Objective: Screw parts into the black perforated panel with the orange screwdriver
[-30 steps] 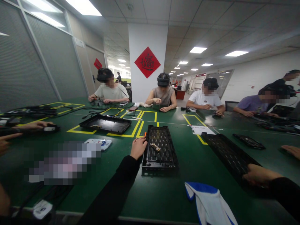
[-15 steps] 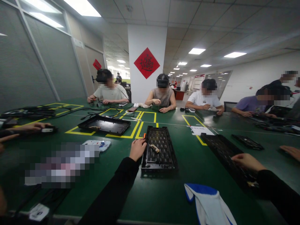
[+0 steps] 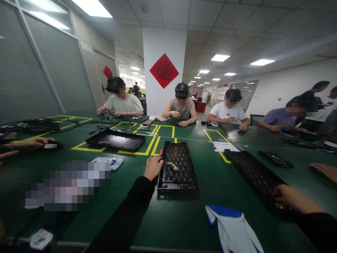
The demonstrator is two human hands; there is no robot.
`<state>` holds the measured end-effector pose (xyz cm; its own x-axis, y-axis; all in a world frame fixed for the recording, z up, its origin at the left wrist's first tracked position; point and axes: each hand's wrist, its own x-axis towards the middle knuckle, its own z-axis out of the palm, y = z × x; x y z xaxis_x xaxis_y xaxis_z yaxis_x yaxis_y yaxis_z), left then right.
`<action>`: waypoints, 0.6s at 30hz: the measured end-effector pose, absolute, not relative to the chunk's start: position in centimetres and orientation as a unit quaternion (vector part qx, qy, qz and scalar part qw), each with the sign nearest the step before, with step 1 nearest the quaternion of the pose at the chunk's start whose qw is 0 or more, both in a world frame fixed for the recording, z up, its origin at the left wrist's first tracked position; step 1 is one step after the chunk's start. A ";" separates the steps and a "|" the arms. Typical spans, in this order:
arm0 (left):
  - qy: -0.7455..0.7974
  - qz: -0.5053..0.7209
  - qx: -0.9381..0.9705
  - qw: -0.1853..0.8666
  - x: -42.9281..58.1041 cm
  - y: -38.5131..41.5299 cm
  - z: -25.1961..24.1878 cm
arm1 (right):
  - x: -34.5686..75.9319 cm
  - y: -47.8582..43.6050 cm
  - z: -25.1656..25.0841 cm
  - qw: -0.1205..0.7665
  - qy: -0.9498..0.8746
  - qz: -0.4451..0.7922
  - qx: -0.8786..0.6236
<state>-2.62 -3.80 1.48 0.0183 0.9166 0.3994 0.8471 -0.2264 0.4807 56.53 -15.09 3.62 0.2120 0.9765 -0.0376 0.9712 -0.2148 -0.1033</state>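
Observation:
My left hand (image 3: 153, 167) rests against the left wall of a black plastic case (image 3: 179, 191), its fingers closed. A small orange-ended object (image 3: 161, 152) pokes out past the fingertips; most of it is hidden. A small beige and metallic part (image 3: 173, 166) lies inside this case. To the right, my right hand (image 3: 292, 198) is at the near end of a long black case (image 3: 250, 172), fingers bent down and closed. Brassy bits show under those fingers, too small and dark to name. I cannot make out what the fingertips hold.
A blue-and-white glove (image 3: 234, 225) lies at the front. A black tray (image 3: 116, 140) sits beyond my left hand, and a small dark panel (image 3: 275, 159) is at the right. White paper (image 3: 222, 146) and black cables (image 3: 34, 125) lie farther back. Co-workers' hands are at both sides.
My right hand has moved right and nearer, down to the near end of the long black case. The left hand stays at its case wall. The view has shifted slightly.

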 end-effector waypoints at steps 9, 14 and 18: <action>0.616 0.331 0.713 0.054 -2.6 -3.8 1.5 | 58.5 -16.1 3.8 0.026 -0.618 0.015 -0.786; 0.615 0.331 0.714 0.058 -2.7 -3.8 1.4 | 58.8 -16.0 3.6 0.048 -0.631 0.042 -0.773; 0.614 0.332 0.714 0.059 -2.7 -3.8 1.4 | 58.9 -16.0 4.2 0.064 -0.637 0.065 -0.766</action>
